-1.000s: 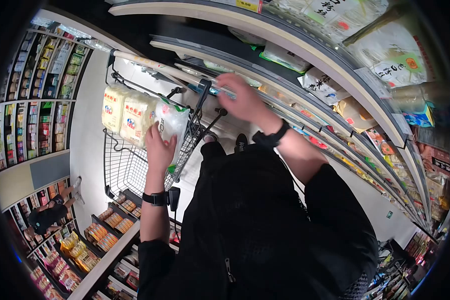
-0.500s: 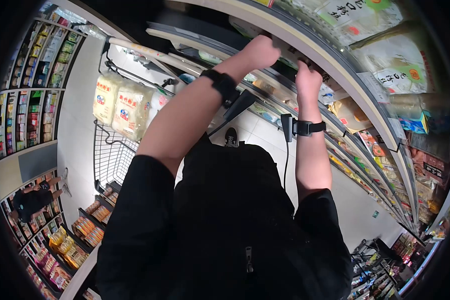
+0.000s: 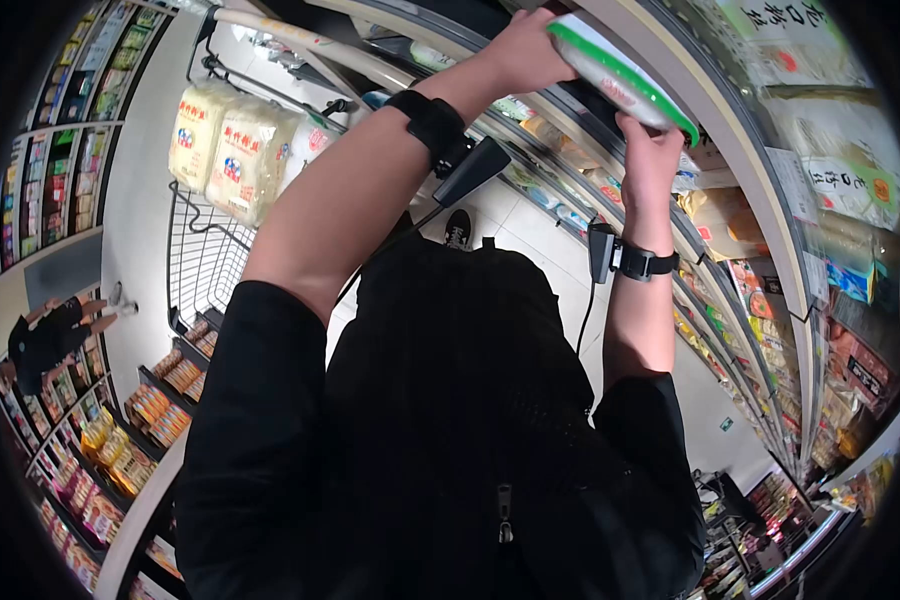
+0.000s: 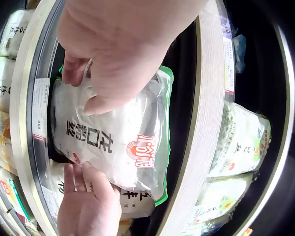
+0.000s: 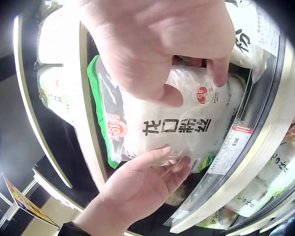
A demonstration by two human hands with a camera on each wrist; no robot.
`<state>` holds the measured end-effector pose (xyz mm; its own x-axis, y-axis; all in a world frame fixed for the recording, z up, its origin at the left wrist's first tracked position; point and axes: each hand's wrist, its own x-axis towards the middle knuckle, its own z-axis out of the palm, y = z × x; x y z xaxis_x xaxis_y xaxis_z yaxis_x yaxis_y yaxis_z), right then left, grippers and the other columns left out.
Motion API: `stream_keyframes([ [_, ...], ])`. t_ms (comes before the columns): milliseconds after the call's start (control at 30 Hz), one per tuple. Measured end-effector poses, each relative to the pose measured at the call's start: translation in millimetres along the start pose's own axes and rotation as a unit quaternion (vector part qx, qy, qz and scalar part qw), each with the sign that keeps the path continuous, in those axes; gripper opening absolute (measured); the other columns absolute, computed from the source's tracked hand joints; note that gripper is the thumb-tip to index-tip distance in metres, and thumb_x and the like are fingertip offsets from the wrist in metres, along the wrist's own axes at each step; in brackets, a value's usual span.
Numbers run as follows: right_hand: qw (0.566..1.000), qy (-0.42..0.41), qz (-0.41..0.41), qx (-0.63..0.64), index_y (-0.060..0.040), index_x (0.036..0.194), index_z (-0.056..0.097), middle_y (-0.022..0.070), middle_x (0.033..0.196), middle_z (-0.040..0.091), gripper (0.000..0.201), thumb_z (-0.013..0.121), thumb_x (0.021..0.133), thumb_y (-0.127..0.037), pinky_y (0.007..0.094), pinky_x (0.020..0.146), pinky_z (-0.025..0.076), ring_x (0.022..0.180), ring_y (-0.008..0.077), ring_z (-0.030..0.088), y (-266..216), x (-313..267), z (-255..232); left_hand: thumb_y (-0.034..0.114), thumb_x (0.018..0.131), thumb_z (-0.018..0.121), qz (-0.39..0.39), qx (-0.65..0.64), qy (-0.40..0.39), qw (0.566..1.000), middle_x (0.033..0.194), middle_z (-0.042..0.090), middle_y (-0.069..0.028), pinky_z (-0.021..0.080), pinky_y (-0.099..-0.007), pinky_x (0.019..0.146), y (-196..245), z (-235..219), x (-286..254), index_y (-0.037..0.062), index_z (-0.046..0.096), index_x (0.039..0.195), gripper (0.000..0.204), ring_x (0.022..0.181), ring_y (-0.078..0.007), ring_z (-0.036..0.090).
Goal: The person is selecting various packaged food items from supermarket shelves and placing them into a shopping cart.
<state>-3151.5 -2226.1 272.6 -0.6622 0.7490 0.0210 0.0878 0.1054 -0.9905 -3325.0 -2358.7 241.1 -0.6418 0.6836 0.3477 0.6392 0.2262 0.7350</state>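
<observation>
A clear plastic bag of white vermicelli (image 3: 622, 82) with a green edge and black lettering is at the shelf front, between both hands. My left hand (image 3: 532, 52) grips one end of it, and in the left wrist view the thumb of this left hand (image 4: 123, 54) lies over the printed face. At the opposite end my right hand (image 3: 654, 155) holds the bag. The right wrist view shows the right hand (image 5: 162, 49) with its thumb on the front of the bag (image 5: 172, 110); its other fingers are partly hidden at the far side.
A wire shopping cart (image 3: 202, 262) stands to the left with large noodle packs (image 3: 235, 160) in it. Shelf edges (image 3: 730, 110) with price tags run close around the hands, and more bagged noodles (image 3: 840, 150) fill the shelf at right. Another person (image 3: 50, 340) is in the aisle at far left.
The left hand has gone from a bag in the cart to the shelf, where the right hand also reached in. Both hands have drawn the vermicelli bag out into view at the shelf edge.
</observation>
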Motion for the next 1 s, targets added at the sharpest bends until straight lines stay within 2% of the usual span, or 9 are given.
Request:
stream_keyframes([
  [100, 0.997, -0.015, 0.003, -0.082, 0.0098, 0.123, 0.062, 0.0135, 0.118, 0.07, 0.047, 0.078, 0.08, -0.001, 0.0299, 0.092, 0.049, 0.104, 0.0176, 0.066, 7.7, -2.6, -11.4, 0.021, 0.073, 0.082, 0.076, -0.069, 0.11, 0.989, 0.109, 0.069, -0.0209, 0.056, -0.0385, 0.08, 1.3, 6.8, -9.0, 0.0008, 0.062, 0.119, 0.054, 0.095, -0.033, 0.07],
  [167, 0.994, -0.014, -0.036, -0.102, 0.0091, 0.127, 0.061, 0.014, 0.122, 0.069, 0.051, 0.078, 0.08, 0.0, 0.0301, 0.095, 0.049, 0.105, 0.0171, 0.065, 7.4, -12.2, -15.2, 0.016, 0.075, 0.081, 0.027, -0.077, 0.063, 0.995, 0.112, 0.067, -0.0168, 0.056, -0.039, 0.083, 35.1, -28.6, -24.2, 0.0106, 0.055, 0.121, 0.053, 0.097, -0.0341, 0.069],
  [233, 0.998, -0.039, -0.031, -0.031, 0.0062, 0.129, 0.057, 0.0125, 0.123, 0.067, 0.054, 0.079, 0.08, 0.001, 0.0313, 0.098, 0.049, 0.11, 0.0179, 0.064, -4.8, -25.7, -13.0, 0.009, 0.078, 0.078, -0.145, -0.144, -0.108, 0.973, 0.124, 0.064, -0.0169, 0.055, -0.0398, 0.09, 58.4, -55.7, -39.1, 0.0113, 0.052, 0.12, 0.05, 0.109, -0.0329, 0.067],
  [367, 0.985, -0.077, -0.122, -0.096, -0.0019, 0.13, 0.045, 0.0104, 0.128, 0.057, 0.062, 0.082, 0.08, -0.002, 0.0327, 0.104, 0.046, 0.118, 0.0189, 0.058, -22.5, -43.3, -13.2, 0.005, 0.086, 0.072, 0.04, -0.145, 0.02, 0.988, 0.132, 0.064, -0.0113, 0.052, -0.034, 0.093, 58.6, -58.9, -67.6, 0.0041, 0.058, 0.135, 0.051, 0.104, -0.024, 0.068],
  [433, 0.978, -0.09, -0.161, -0.098, -0.0017, 0.128, 0.045, 0.0109, 0.13, 0.056, 0.06, 0.081, 0.08, -0.001, 0.0334, 0.104, 0.046, 0.12, 0.0194, 0.057, -28.8, -50.2, -16.3, 0.004, 0.086, 0.073, -0.036, -0.128, -0.037, 0.99, 0.142, 0.057, -0.0107, 0.05, -0.0366, 0.1, 64.8, -69.0, -79.7, 0.0083, 0.048, 0.144, 0.063, 0.112, -0.0258, 0.066],
  [500, 0.973, -0.099, -0.172, -0.114, -0.0015, 0.131, 0.046, 0.0115, 0.13, 0.056, 0.062, 0.079, 0.079, -0.001, 0.0337, 0.104, 0.044, 0.121, 0.0194, 0.055, -38.1, -57.2, -20.6, 0.005, 0.084, 0.076, 0.111, -0.08, 0.023, 0.99, 0.139, 0.059, -0.0092, 0.048, -0.0369, 0.103, 70.1, -82.8, -90.5, 0.0071, 0.051, 0.142, 0.063, 0.117, -0.026, 0.063],
  [700, 0.945, -0.283, -0.162, 0.005, -0.0006, 0.14, 0.044, 0.0104, 0.13, 0.055, 0.07, 0.077, 0.078, 0.001, 0.0359, 0.111, 0.037, 0.125, 0.0199, 0.051, -59.1, -75.8, 11.1, 0.03, 0.089, 0.079, -0.129, -0.29, -0.062, 0.946, 0.138, 0.057, -0.0099, 0.042, -0.0368, 0.11, 90.7, -131.2, -148.3, 0.005, 0.052, 0.142, 0.064, 0.13, -0.0218, 0.052],
  [767, 0.936, -0.321, -0.141, 0.029, -0.0009, 0.144, 0.037, 0.0112, 0.133, 0.052, 0.076, 0.075, 0.079, 0.002, 0.0365, 0.111, 0.038, 0.125, 0.0207, 0.05, -57.4, -87.1, 29.1, 0.034, 0.091, 0.077, -0.187, -0.445, -0.029, 0.875, 0.145, 0.052, -0.0112, 0.041, -0.0364, 0.112, 97.1, -138.0, -168.3, 0.0037, 0.04, 0.149, 0.076, 0.132, -0.0194, 0.05],
  [1000, 0.865, -0.495, 0.023, 0.081, 0.0053, 0.147, 0.024, 0.0161, 0.142, 0.045, 0.074, 0.07, 0.092, -0.014, 0.0387, 0.112, 0.038, 0.132, 0.0232, 0.047, -39.3, -115.7, 88.3, 0.021, 0.088, 0.079, -0.271, -0.45, 0.059, 0.849, 0.142, 0.055, -0.0118, 0.042, -0.0375, 0.112, 98.7, -153.4, -248.4, 0.0014, 0.037, 0.151, 0.079, 0.131, -0.0216, 0.052],
])
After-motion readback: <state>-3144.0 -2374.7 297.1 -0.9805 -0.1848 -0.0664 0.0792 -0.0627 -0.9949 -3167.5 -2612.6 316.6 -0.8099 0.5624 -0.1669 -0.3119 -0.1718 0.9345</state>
